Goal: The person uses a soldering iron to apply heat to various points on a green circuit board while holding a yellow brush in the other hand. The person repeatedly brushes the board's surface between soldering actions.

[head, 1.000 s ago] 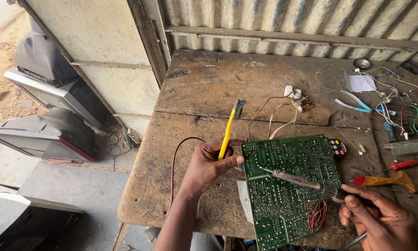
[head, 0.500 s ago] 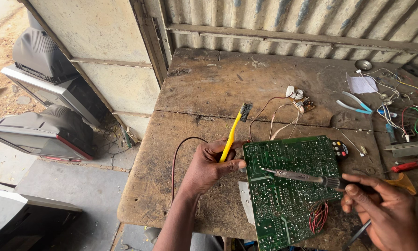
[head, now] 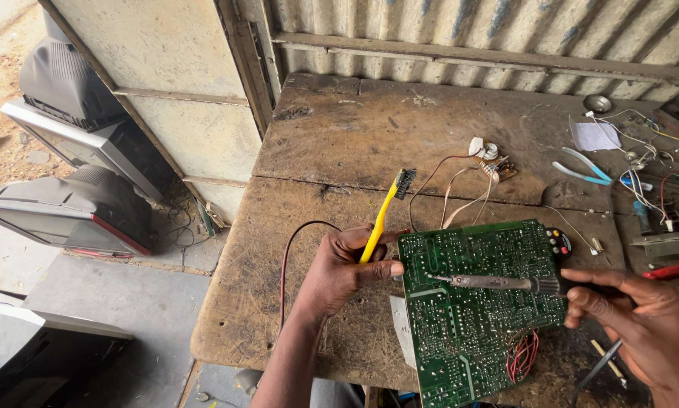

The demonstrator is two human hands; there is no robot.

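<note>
Over on the far left we have old television sets [head: 67, 189] sitting on the ground beside the desk [head: 339, 136], grey backs turned our way. Moving in, a dark red wire [head: 286, 257] loops across the worn wood and runs down toward our left wrist.

Now our left hand [head: 343, 268]: the fingers are curled shut around the handle of a yellow toothbrush [head: 381, 219], which angles up and away with its dark bristles at the top, clear of the board. The thumb of that same hand presses against the left edge of the green circuit board [head: 479, 302], which lies solder side up at the front of the desk, hanging a little over the near edge.

Across the middle of the board lies the metal shaft of a soldering iron [head: 498, 282], nearly level, its tip resting on the board's left half. Our right hand [head: 641, 325] holds its dark handle, fingers closed around the grip just off the board's right edge. Red wires [head: 522, 355] bunch at the board's lower right corner, and a small panel with coloured buttons [head: 558, 242] sits at its upper right corner.

Behind the board, white and brown leads [head: 468, 189] trail to a small cluster of parts. Further right we see blue-handled pliers [head: 585, 170], a slip of paper [head: 595, 136], a small metal dish [head: 598, 102], a tangle of coloured wires [head: 664, 189] and a red-handled tool [head: 664, 272] near our right hand.
</note>
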